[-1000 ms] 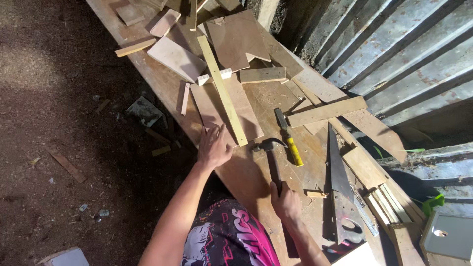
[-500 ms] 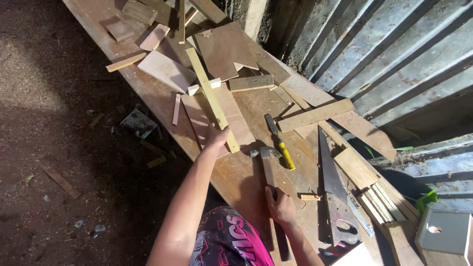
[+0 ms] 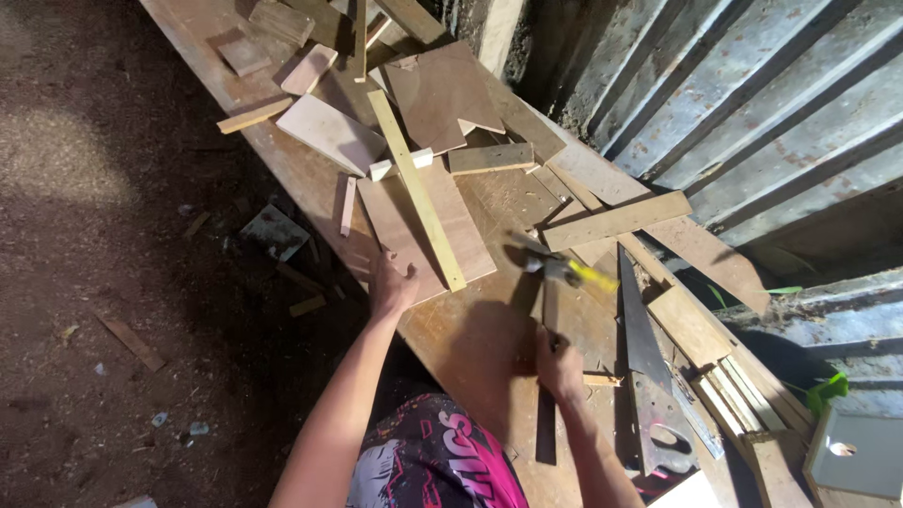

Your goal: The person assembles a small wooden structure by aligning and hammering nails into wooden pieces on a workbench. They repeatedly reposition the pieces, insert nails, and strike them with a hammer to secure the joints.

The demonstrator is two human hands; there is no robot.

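Two hands: right hand (image 3: pixel 559 364) gripping hammer (image 3: pixel 548 282), left hand (image 3: pixel 392 285) on plywood board (image 3: pixel 423 221).

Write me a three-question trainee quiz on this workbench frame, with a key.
1. True or false: the right hand grips the handle of a hammer.
2. What does the left hand rest on? A) the handsaw B) a flat plywood panel C) the metal wall
3. Fill in: the handsaw lies on the bench to the ____ of the right hand.

Key: 1 true; 2 B, the plywood panel, beside a pale wooden strip; 3 right.
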